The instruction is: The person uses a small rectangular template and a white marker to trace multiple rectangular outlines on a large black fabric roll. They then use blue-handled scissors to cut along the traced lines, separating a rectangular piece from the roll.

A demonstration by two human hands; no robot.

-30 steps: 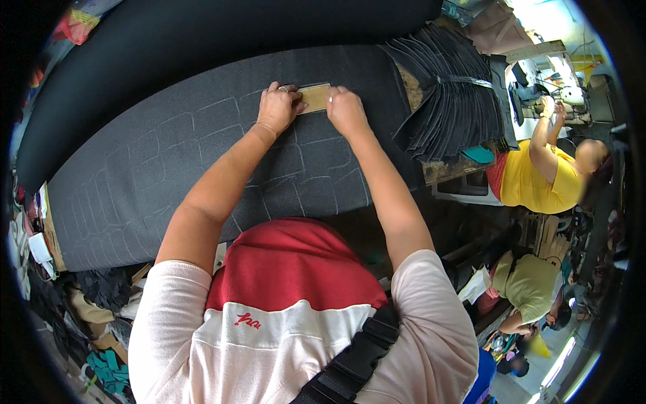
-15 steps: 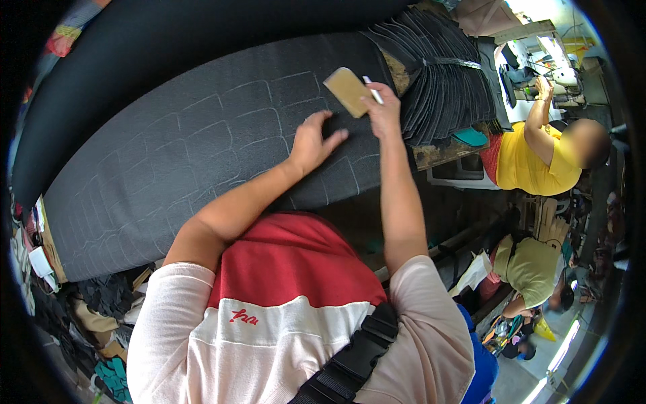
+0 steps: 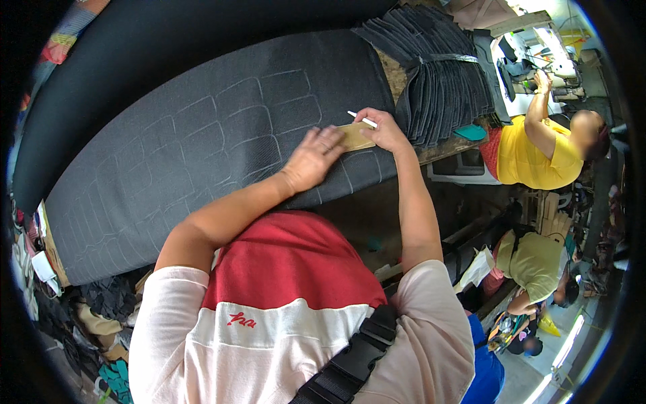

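Observation:
A wide sheet of dark grey fabric lies in front of me, covered with rows of pale outlined shapes with rounded corners. Flat on its right part rests a small tan pattern piece, perhaps cardboard. My left hand, slightly blurred, lies over the piece's left end with the fingers stretched out. At the other end, my right hand touches the piece and grips a slim white pen, its tip pointing up and left.
Bundled black cut pieces stand beyond the fabric's right end, near a teal piece. A big black roll runs along the far side. A person in yellow sits at a sewing machine; others work lower right. Scraps heap at lower left.
The tan piece, earlier held raised and tilted in my right hand, now lies on the fabric. My left hand has moved onto its left end.

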